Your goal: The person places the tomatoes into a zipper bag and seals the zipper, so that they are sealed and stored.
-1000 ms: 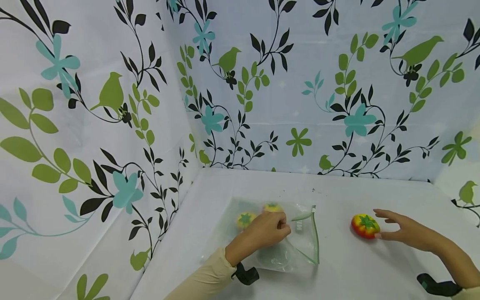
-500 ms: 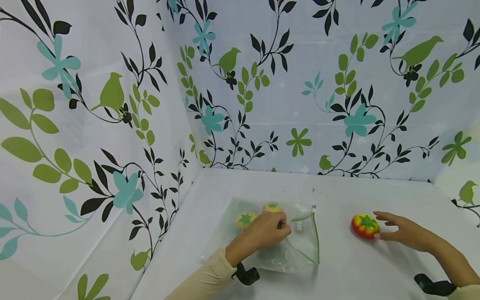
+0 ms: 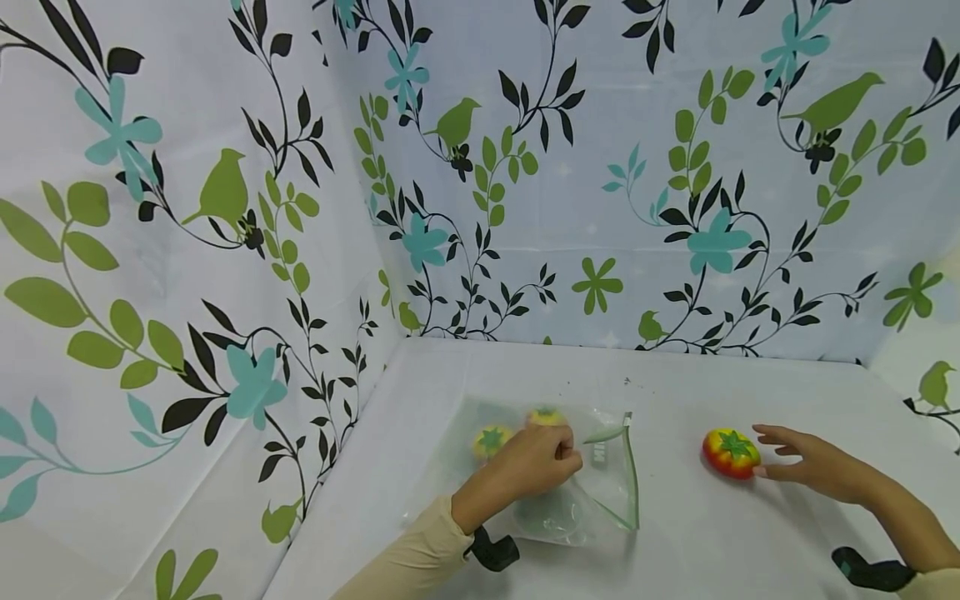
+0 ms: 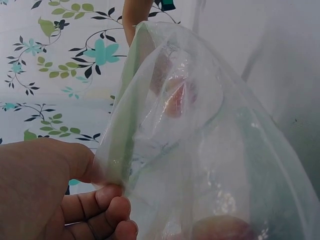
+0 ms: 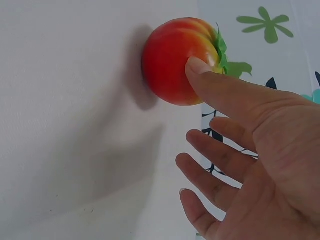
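Note:
A clear plastic zip bag [image 3: 551, 512] lies on the white table, its green-edged mouth facing right. Two yellowish tomatoes with green tops, one nearer [image 3: 492, 439] and one farther back [image 3: 545, 415], show through the film. My left hand [image 3: 521, 462] pinches the bag near its mouth; in the left wrist view the thumb and curled fingers hold the green strip [image 4: 125, 135]. On the right sits a red and yellow tomato [image 3: 731, 452] with a green leafy top. Beside it is my right hand [image 3: 821, 467], fingers spread, the thumb [image 5: 220, 87] at the tomato's side; contact cannot be told.
The white table [image 3: 675, 533] stretches around the bag and the loose tomato. Patterned cloth [image 3: 487, 183] with birds and leaves rises behind the table and along its left side. Each wrist wears a black camera mount, one left [image 3: 492, 550] and one right [image 3: 870, 573].
My right hand has shifted very slightly right, away from the loose tomato. The left hand, the bag and the tomatoes stay in place.

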Action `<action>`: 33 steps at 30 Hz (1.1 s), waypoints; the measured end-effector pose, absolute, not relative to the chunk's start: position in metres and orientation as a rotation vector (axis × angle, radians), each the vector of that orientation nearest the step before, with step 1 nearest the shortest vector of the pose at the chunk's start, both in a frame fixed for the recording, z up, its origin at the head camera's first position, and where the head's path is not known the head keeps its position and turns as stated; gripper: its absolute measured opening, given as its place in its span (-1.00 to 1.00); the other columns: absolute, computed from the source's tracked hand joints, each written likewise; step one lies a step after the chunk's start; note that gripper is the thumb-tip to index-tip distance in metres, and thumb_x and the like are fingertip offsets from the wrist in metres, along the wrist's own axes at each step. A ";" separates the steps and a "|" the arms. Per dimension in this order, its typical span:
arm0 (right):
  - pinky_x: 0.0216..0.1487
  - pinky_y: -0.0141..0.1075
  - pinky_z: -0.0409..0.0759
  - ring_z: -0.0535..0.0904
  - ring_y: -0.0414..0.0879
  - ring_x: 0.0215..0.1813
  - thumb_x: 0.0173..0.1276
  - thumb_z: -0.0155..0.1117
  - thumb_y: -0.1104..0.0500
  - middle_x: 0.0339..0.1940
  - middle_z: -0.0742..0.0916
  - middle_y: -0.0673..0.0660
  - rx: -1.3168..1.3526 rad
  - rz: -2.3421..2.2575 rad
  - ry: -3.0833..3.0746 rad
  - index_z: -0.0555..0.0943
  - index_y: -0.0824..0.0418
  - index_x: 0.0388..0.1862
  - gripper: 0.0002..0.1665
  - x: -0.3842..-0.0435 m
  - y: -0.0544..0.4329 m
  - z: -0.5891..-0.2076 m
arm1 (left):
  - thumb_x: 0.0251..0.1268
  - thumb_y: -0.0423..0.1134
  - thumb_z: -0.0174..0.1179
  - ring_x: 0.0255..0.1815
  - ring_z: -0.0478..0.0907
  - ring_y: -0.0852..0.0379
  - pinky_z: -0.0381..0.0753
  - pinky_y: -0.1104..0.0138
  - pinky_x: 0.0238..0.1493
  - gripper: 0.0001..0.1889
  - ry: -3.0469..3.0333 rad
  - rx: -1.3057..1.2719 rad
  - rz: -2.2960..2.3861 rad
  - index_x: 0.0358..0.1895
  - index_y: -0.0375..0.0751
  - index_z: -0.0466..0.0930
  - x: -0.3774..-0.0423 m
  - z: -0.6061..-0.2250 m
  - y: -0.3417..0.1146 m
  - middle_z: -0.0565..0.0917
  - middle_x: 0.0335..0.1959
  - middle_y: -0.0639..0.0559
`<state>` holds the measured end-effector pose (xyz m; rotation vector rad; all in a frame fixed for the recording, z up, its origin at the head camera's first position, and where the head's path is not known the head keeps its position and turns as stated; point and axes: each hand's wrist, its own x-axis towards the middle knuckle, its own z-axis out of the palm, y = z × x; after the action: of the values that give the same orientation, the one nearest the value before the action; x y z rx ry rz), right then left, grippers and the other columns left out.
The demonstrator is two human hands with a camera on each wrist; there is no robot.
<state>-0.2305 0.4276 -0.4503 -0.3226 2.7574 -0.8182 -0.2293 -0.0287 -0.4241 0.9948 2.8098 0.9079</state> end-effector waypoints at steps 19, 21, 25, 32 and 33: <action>0.00 0.25 0.70 0.54 0.53 0.26 0.47 0.38 -0.10 0.40 0.49 0.63 -0.297 -0.891 2.793 0.34 0.50 0.50 -0.09 -0.229 0.410 -0.457 | 0.44 -0.22 0.11 -0.64 0.21 0.31 0.22 0.42 -0.53 -0.73 2.792 0.977 0.927 -0.50 0.00 0.36 -0.228 -0.423 -0.028 0.33 -0.60 0.22; -0.01 0.25 0.70 0.54 0.52 0.26 0.47 0.38 -0.11 0.39 0.50 0.62 -0.296 -0.883 2.800 0.36 0.50 0.49 -0.10 -0.229 0.408 -0.456 | 0.45 -0.22 0.12 -0.64 0.22 0.31 0.22 0.42 -0.53 -0.73 2.793 0.979 0.930 -0.49 0.00 0.36 -0.228 -0.423 -0.028 0.34 -0.60 0.22; -0.01 0.25 0.70 0.55 0.50 0.25 0.46 0.40 -0.11 0.37 0.54 0.59 -0.290 -0.873 2.814 0.39 0.49 0.46 -0.12 -0.230 0.407 -0.457 | 0.46 -0.22 0.11 -0.64 0.22 0.31 0.23 0.42 -0.52 -0.73 2.788 0.982 0.931 -0.49 0.00 0.36 -0.228 -0.423 -0.028 0.34 -0.60 0.22; 0.00 0.23 0.71 0.57 0.47 0.23 0.43 0.43 -0.14 0.30 0.60 0.54 -0.250 -0.852 2.860 0.44 0.44 0.42 -0.14 -0.230 0.406 -0.461 | 0.46 -0.23 0.12 -0.64 0.23 0.31 0.24 0.42 -0.49 -0.72 2.794 0.984 0.924 -0.50 0.01 0.37 -0.229 -0.423 -0.027 0.35 -0.61 0.22; 0.00 0.23 0.71 0.58 0.47 0.23 0.43 0.43 -0.14 0.28 0.61 0.54 -0.243 -0.849 2.865 0.44 0.44 0.42 -0.15 -0.230 0.406 -0.462 | 0.46 -0.22 0.11 -0.64 0.23 0.31 0.24 0.42 -0.47 -0.72 2.797 0.988 0.922 -0.50 0.01 0.37 -0.229 -0.423 -0.027 0.35 -0.61 0.22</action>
<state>-0.2298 0.4058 -0.4620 -0.2432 2.8655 -0.8489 -0.2292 -0.0273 -0.4234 0.9884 2.7970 0.9218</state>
